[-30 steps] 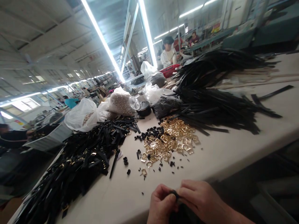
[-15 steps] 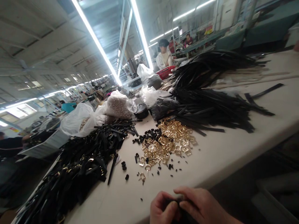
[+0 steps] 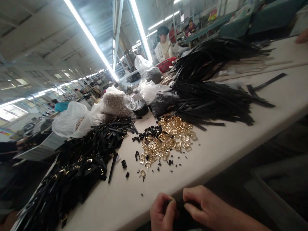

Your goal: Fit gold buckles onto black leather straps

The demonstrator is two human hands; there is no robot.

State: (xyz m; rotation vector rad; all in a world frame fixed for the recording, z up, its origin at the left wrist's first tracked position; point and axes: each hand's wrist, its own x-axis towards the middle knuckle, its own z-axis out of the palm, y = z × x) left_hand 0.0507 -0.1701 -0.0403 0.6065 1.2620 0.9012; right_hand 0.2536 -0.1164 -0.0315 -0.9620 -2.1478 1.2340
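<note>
At the table's near edge, my left hand [image 3: 162,213] is closed, thumb pressed against curled fingers. My right hand [image 3: 201,205] pinches just to its right. Between them runs what looks like a black strap [image 3: 180,204], dim against the dark below, so its ends cannot be made out. Beyond my hands lies a heap of gold buckles [image 3: 166,144]. Small black loops [image 3: 151,132] are piled at the heap's left side, and tiny black scraps lie in front. One loose buckle [image 3: 142,174] is nearest to my left hand.
Black straps with buckles [image 3: 79,166] form a long pile on the left. Plain black strips [image 3: 214,99] spread across the right. Plastic bags [image 3: 116,101] and a round black tin [image 3: 141,107] stand behind. Another person [image 3: 164,48] sits beyond the table [image 3: 216,150].
My hands have drawn slightly apart, leaving a gap with the dark strap across it. The view has shifted, so the table's contents appear higher and a little further left.
</note>
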